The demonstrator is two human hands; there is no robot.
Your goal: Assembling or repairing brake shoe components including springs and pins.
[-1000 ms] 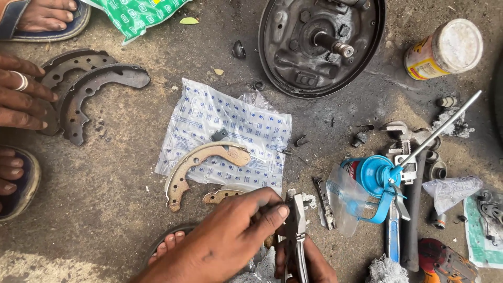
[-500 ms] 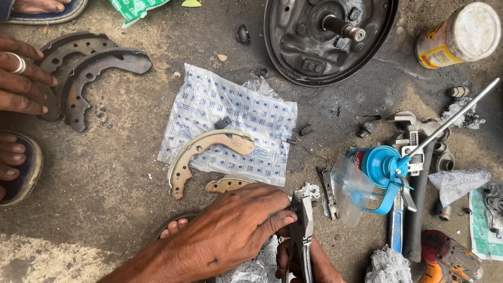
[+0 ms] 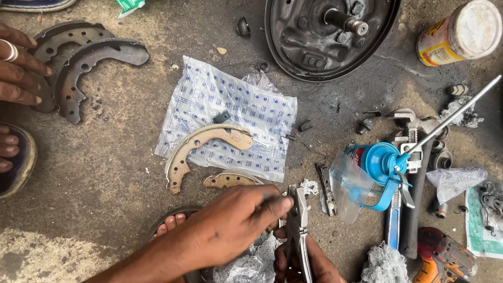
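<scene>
Pliers with bright steel jaws stand nearly upright at the bottom of the view, gripped from below by the right hand, whose fingers are wrapped round the handles so the tool points away from the body. The left hand reaches across from the left and pinches with thumb and forefinger at the pliers' head, apparently steadying some small part there, though the fingers hide what it is. Just beyond the left hand a tan curved brake shoe lies on a crumpled clear plastic bag with blue print, which keeps it off the gritty concrete floor; a second tan shoe peeks out at the bag's near edge. A round dark brake drum plate with a central axle stub lies at the top. A blue oil can with a long metal spout lies within reach on the right, among loose wrenches. At the far left another person's ringed hand rests on two worn dark brake shoes.
</scene>
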